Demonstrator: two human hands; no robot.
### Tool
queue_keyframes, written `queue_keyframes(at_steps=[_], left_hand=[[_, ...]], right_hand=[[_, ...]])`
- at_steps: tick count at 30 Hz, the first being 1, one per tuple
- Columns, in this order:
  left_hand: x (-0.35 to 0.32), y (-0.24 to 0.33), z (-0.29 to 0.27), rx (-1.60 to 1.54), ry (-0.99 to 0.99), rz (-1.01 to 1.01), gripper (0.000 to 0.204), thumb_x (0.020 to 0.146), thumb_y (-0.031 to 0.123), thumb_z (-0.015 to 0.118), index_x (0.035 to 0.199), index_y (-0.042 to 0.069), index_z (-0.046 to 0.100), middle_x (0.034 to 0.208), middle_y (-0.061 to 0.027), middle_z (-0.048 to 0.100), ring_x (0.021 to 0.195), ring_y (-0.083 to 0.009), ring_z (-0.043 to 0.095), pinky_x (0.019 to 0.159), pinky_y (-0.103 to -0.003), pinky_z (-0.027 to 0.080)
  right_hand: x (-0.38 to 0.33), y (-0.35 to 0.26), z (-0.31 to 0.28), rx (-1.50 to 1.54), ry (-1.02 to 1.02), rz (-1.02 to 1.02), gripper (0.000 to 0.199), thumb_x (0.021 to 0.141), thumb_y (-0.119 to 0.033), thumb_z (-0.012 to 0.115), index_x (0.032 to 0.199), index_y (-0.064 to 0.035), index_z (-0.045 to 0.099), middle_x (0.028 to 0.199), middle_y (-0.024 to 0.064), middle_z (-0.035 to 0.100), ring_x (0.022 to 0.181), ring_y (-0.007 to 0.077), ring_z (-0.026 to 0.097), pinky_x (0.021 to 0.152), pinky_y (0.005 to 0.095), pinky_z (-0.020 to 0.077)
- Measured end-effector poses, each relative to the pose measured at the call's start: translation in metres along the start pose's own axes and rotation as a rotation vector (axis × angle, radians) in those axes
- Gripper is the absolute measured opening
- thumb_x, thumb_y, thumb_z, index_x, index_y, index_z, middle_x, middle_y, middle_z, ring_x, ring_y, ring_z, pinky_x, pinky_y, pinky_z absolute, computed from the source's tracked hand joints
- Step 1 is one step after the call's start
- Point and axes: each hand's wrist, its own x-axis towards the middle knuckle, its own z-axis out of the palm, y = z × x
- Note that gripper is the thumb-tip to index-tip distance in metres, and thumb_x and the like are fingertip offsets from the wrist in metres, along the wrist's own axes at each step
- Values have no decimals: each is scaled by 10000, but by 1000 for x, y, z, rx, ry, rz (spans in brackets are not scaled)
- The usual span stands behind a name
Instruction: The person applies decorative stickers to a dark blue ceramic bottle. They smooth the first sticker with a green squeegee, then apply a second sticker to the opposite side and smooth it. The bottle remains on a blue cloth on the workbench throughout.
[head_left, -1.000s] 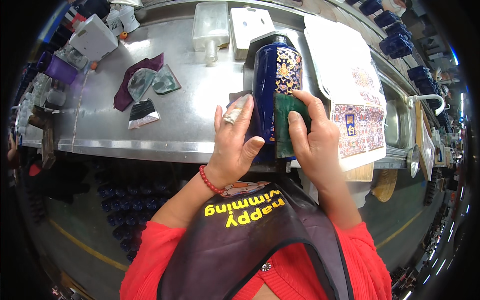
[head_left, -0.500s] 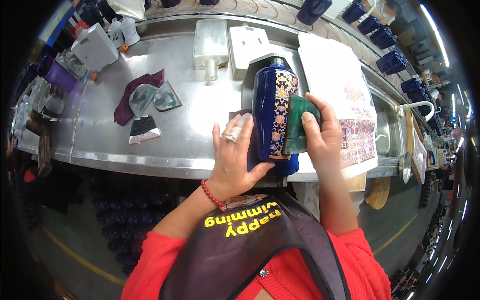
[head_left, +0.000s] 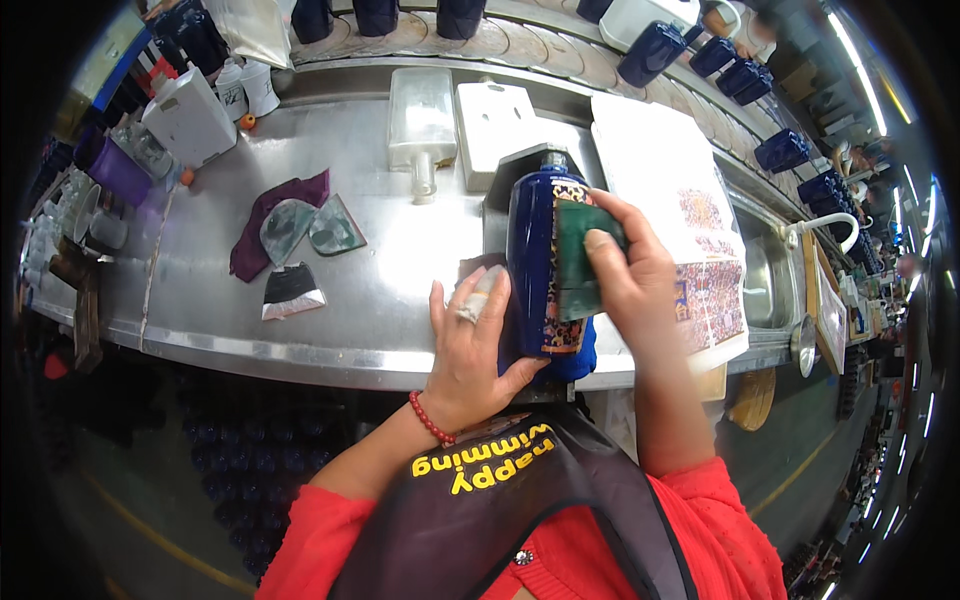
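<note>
A dark blue glass bottle (head_left: pixel 532 255) with an ornate gold and coloured floral decal (head_left: pixel 565 335) lies on its back, neck pointing away from me, on a dark support. My left hand (head_left: pixel 472 330) steadies it, fingers along its left side and thumb around its base corner; one finger wears a pale wrap. In my right hand (head_left: pixel 632 265), a green translucent flat scraper (head_left: pixel 577 255) is pinched between thumb and fingers. Its edge presses on the bottle's decorated face and covers much of the decal. A blue cloth (head_left: pixel 583 355) shows under the bottle's lower end.
Printed decal sheets (head_left: pixel 712 300) lie right of the bottle, before a sink (head_left: pixel 770 285). Left on the metal table (head_left: pixel 390 290) are a purple cloth (head_left: pixel 262 225) and several scraper pieces (head_left: pixel 337 228). A clear bottle (head_left: pixel 420 125) and white block (head_left: pixel 495 125) stand behind. Blue bottles ride a conveyor (head_left: pixel 520 45).
The scraper has moved left across the bottle's face, from its right edge onto the decal. My left hand keeps its place on the bottle. The view has tilted slightly upward.
</note>
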Motion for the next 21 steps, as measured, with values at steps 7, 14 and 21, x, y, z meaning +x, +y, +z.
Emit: queue_keyframes(at_steps=[7, 14, 21], left_hand=[[0, -1, 2, 11, 32, 8, 964, 882, 559, 699, 1515, -77, 344, 1442, -266, 490, 1388, -456, 417, 1177, -661, 114], [0, -2, 2, 9, 23, 8, 962, 887, 554, 700, 1510, -86, 342, 1428, -267, 493, 1386, -455, 417, 1177, -662, 112], [28, -9, -27, -121, 64, 68, 768, 944, 541, 634, 1468, 8, 459, 1393, -220, 527, 1329, -403, 466, 1165, -651, 178]], right_hand=[[24, 14, -5, 9, 24, 34, 333, 958, -108, 600, 1249, 48, 636, 875, 112, 700, 776, 126, 630, 712, 289, 527], [35, -7, -4, -190, -93, 125, 312, 982, -98, 592, 1269, 15, 636, 973, 81, 687, 887, 121, 622, 788, 268, 521], [36, 2, -9, 114, 32, 11, 332, 966, -107, 614, 1262, 44, 617, 931, 98, 706, 824, 126, 645, 751, 281, 534]])
